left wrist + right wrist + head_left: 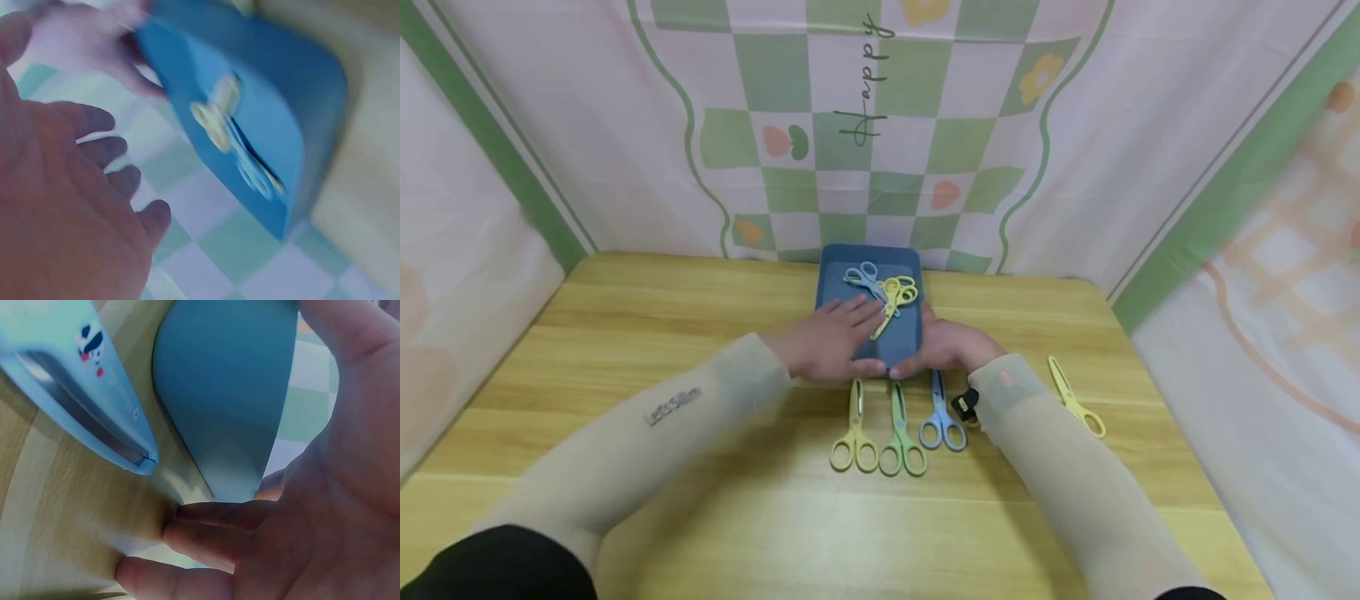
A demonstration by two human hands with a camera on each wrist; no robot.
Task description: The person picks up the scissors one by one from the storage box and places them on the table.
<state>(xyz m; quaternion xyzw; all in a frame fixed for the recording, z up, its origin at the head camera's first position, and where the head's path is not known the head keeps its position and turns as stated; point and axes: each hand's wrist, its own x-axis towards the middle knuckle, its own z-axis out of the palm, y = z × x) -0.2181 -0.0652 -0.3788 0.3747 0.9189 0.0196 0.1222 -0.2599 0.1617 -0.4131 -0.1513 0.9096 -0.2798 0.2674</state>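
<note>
A blue tray (868,257) lies at the back of the table, holding light blue scissors (867,277) and yellow scissors (891,300) crossed over each other. My left hand (831,340) reaches over its left side, fingers extended and spread; the left wrist view shows nothing in that hand. At the near right corner is my right hand (951,343), its thumb by the front rim and its fingers along the right side. Those fingers (206,540) look nearly straight near the tabletop in the right wrist view. Exact contact with the tray is unclear.
In front of the tray, yellow scissors (855,433), green scissors (901,442) and blue scissors (941,421) lie in a row, handles toward me. Another yellow pair of scissors (1075,400) lies farther right. A patterned cloth (850,192) hangs behind the wooden table (700,287).
</note>
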